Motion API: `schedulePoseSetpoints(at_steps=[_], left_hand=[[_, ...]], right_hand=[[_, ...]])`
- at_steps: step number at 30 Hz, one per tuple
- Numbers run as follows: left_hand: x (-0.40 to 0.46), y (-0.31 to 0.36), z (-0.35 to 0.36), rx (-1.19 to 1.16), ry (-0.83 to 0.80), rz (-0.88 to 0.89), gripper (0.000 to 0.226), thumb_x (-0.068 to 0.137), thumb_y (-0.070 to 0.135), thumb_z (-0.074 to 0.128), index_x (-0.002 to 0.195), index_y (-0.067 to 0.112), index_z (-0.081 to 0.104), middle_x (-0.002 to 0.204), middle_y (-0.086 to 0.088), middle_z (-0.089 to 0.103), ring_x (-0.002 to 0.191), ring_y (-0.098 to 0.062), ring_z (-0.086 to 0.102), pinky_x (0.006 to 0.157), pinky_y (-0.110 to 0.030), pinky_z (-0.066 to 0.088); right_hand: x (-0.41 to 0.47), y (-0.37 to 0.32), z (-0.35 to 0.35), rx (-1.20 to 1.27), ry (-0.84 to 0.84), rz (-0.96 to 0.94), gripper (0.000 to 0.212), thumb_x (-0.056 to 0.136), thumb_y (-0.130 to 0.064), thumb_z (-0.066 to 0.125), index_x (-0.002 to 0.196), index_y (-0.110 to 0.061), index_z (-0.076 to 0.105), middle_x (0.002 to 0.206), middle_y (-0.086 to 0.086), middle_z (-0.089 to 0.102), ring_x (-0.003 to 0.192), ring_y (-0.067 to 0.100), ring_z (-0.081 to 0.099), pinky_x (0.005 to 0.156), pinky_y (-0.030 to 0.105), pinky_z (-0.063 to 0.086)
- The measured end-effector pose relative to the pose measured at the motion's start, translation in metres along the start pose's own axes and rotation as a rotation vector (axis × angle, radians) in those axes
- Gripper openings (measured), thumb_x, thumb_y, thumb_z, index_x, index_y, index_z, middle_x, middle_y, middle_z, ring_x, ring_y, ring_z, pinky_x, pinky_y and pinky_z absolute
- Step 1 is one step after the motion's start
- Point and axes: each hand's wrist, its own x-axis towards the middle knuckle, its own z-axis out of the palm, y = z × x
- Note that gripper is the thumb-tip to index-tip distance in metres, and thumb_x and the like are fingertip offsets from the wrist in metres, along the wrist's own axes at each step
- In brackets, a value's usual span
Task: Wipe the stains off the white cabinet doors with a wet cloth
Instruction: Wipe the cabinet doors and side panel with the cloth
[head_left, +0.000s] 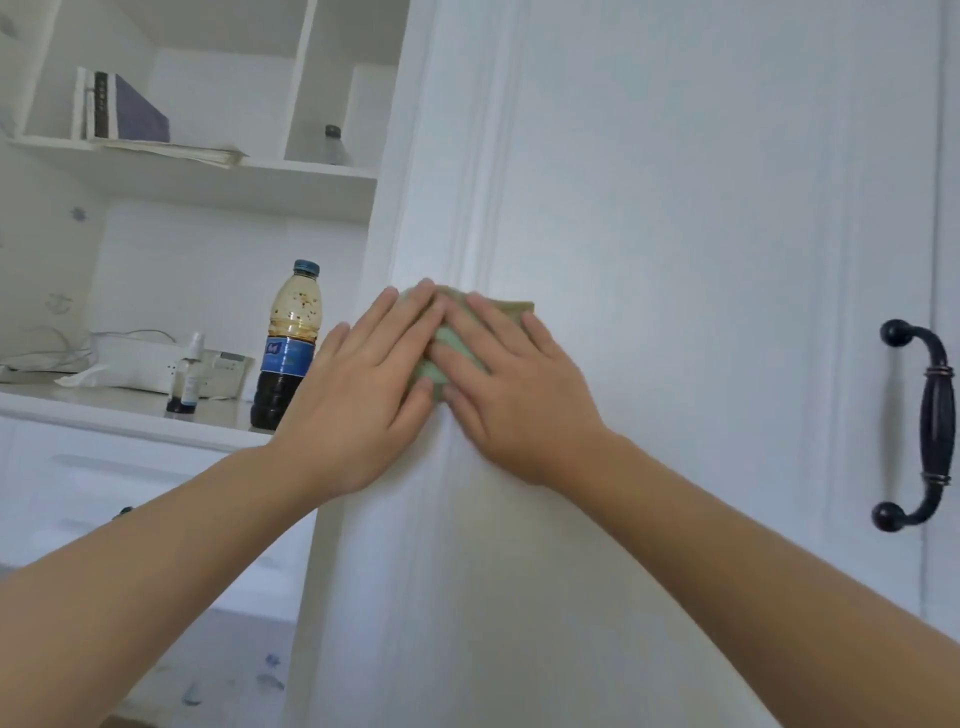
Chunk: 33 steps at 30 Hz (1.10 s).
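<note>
We've got both hands flat on the green cloth (457, 345), pressing it against the white cabinet door (675, 260) right at the moulded grooves near the door's left edge. Left hand (363, 400) and right hand (519, 395) have fingers straight and spread, overlapping at the tips on top of the cloth; nothing is gripped, just pushed. Cloth is mostly hidden under the fingers, only its top right corner and a middle strip show. We can't make out any stain under or around it, so judge coverage by area, not by sight. To do this step well: keep even palm pressure, stroke along the grooves rather than across so the cloth seats into the ridges, then work right across the flat panel toward the dark handle (930, 426). Refold to a clean face if it smears. Watch the left elbow: the brown bottle (288, 353) stands on the surface (130, 410) just beside the door edge, easy to knock.
</note>
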Motion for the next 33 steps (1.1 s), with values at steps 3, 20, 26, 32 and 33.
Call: schedulePoseSetpoints(at_steps=[3,20,26,32,33], left_hand=[[0.021,0.018,0.011,-0.018,-0.006,0.061,0.065,0.087,0.040,0.018,0.148,0.020,0.021,0.157,0.008,0.009,0.144,-0.012,0.005,0.111,-0.039,0.010],[0.017,0.025,0.041,0.085,0.027,0.180,0.054,0.093,0.032,0.026,0.144,0.015,0.033,0.154,-0.003,0.024,0.142,-0.023,0.018,0.108,-0.048,0.022],[0.087,0.011,0.013,0.032,0.053,0.053,0.063,0.090,0.040,0.017,0.147,0.016,0.025,0.156,0.002,0.017,0.144,-0.017,0.012,0.111,-0.043,0.016],[0.214,-0.024,-0.026,0.118,0.076,0.092,0.055,0.095,0.032,0.024,0.145,0.009,0.032,0.153,-0.004,0.026,0.141,-0.019,0.021,0.107,-0.051,0.026],[0.227,-0.028,-0.031,0.099,0.103,0.079,0.055,0.095,0.031,0.023,0.145,0.010,0.032,0.153,-0.002,0.025,0.141,-0.017,0.019,0.108,-0.050,0.024]], right_hand=[[-0.001,0.074,-0.028,-0.067,0.054,0.272,0.053,0.096,-0.039,0.028,0.146,-0.024,0.035,0.155,0.006,0.026,0.142,0.027,0.026,0.109,0.048,0.024],[-0.151,0.032,-0.029,-0.037,-0.139,0.080,0.049,0.099,-0.042,0.027,0.147,-0.032,0.029,0.157,0.002,0.020,0.143,0.026,0.021,0.105,0.044,0.029],[-0.028,0.086,-0.039,-0.054,-0.012,0.366,0.053,0.098,-0.041,0.025,0.148,-0.026,0.029,0.157,0.009,0.020,0.143,0.029,0.018,0.108,0.050,0.025],[0.107,0.152,-0.056,-0.086,-0.017,0.311,0.053,0.097,-0.041,0.026,0.147,-0.024,0.031,0.156,0.010,0.023,0.143,0.029,0.021,0.110,0.046,0.022],[0.123,0.156,-0.057,-0.084,-0.004,0.284,0.053,0.097,-0.041,0.026,0.147,-0.024,0.032,0.156,0.009,0.023,0.143,0.029,0.021,0.111,0.045,0.019]])
